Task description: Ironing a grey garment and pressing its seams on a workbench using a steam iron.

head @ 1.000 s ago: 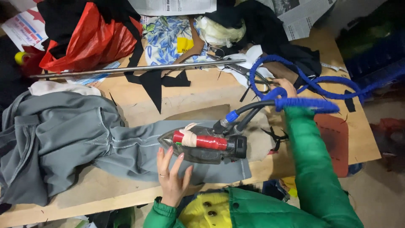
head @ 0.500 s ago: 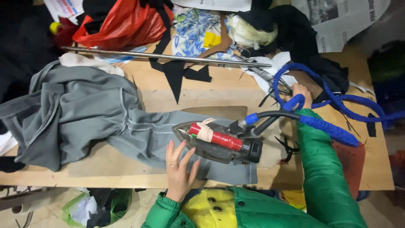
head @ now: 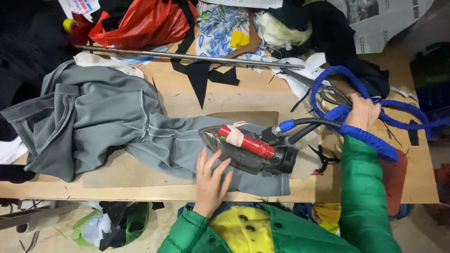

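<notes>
A grey garment [head: 108,122] lies across a wooden table [head: 140,187], one leg stretched toward me. An iron with a red handle [head: 248,147] rests on that leg. My left hand [head: 211,180] lies flat, fingers spread, on the cloth just beside the iron's tip. My right hand [head: 363,112] is closed around the blue-sleeved hose [head: 370,138] that runs from the back of the iron and loops off to the right. Both sleeves are green.
A long metal rod [head: 187,56] lies across the back of the table. Behind it sit a red bag [head: 140,23], floral cloth [head: 218,26], black scraps [head: 199,77] and newspaper [head: 384,23]. Scissors [head: 328,96] lie near my right hand. Bags sit on the floor below.
The view has shifted slightly. My right hand has drawn the blue hose a little further right, and my left hand stays pressed on the cloth by the iron.
</notes>
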